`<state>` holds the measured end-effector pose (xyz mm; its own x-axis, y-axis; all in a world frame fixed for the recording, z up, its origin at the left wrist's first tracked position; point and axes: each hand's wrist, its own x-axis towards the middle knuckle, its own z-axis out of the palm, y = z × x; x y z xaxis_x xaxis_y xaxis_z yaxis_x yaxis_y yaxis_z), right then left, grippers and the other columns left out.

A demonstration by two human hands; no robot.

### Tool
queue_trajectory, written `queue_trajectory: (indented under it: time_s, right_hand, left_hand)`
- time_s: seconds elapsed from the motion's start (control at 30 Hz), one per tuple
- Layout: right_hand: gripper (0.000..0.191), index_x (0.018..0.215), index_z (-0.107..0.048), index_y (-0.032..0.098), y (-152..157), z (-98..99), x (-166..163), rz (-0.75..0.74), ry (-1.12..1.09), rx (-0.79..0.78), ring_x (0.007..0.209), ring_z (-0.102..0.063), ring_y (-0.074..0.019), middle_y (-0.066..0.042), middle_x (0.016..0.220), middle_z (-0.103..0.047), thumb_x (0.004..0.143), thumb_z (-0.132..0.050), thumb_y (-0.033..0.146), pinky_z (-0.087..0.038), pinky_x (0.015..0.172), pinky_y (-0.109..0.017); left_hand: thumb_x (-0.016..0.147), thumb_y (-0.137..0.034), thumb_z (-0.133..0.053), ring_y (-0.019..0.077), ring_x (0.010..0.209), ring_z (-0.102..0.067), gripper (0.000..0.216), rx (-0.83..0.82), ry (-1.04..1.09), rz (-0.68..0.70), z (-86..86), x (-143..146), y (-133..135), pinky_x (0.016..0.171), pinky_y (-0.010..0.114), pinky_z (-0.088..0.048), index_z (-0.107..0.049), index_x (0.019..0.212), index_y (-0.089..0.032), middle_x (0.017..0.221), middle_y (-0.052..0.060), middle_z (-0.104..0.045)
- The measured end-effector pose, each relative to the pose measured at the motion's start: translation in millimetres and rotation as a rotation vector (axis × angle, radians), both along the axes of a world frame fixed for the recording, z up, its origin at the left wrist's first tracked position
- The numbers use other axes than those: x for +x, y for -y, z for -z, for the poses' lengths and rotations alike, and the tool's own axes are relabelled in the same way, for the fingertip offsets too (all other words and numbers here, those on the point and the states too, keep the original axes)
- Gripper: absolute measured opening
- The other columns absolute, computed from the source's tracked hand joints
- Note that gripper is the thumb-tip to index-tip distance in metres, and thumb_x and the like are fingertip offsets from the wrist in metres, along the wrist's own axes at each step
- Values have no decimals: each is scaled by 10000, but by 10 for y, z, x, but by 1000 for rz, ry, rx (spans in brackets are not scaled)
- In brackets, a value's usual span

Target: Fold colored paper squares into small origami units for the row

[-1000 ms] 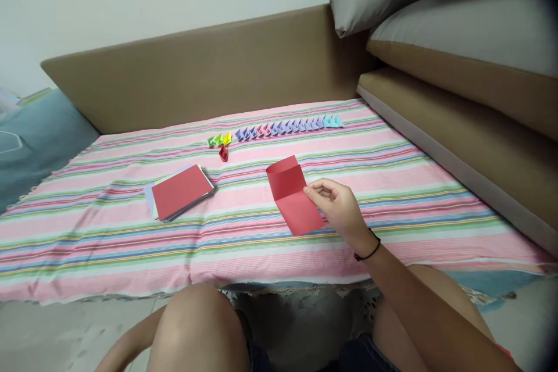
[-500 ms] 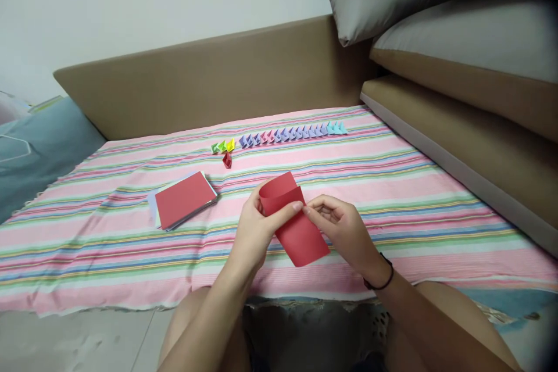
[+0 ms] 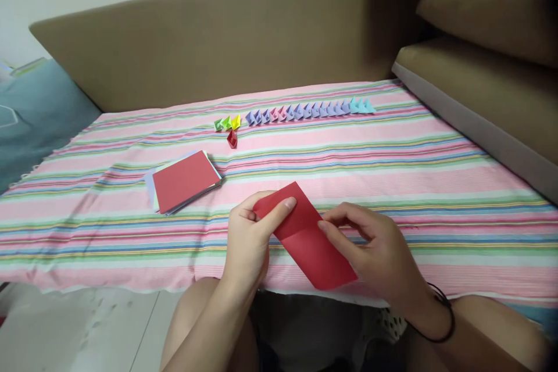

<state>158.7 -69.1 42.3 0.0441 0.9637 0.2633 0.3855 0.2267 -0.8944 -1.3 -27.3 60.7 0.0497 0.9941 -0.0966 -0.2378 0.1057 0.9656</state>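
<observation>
A red sheet of paper (image 3: 311, 244) with a crease across it is held tilted above the front of the striped cloth. My left hand (image 3: 253, 232) grips its upper left part, thumb flat on top and fingers behind. At the right edge, near the crease, my right hand (image 3: 370, 244) pinches the paper between thumb and fingers. Farther back stand several small folded paper boats in a row, among them purple ones (image 3: 307, 111), light blue ones (image 3: 361, 106) and a yellow one (image 3: 236, 122). A dark red folded piece (image 3: 232, 139) sits just in front of that row.
A stack of coloured paper (image 3: 187, 182), red on top, lies left of my hands on the striped cloth (image 3: 392, 151). Behind is a brown backrest (image 3: 218, 40). Cushions (image 3: 488, 87) are piled at the right, and a blue-grey cushion (image 3: 43, 110) is at the left.
The upper part of the red paper was curled over and now lies flat, showing the crease. My right hand has shifted right along its edge. The view has tipped downward.
</observation>
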Motion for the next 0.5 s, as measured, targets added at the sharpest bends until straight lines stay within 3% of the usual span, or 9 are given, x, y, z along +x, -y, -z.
queue_trajectory:
  time_s: [0.5]
  right_hand:
    - [120, 778, -662, 243, 20, 54, 15, -8, -118, -195, 708, -623, -172, -21, 787, -677, 835, -611, 335, -498, 593, -245]
  left_hand:
    - [655, -297, -785, 104, 612, -549, 188, -105, 9, -2, 20, 2, -3, 563, 208, -447, -679, 687, -145, 670, 14, -637]
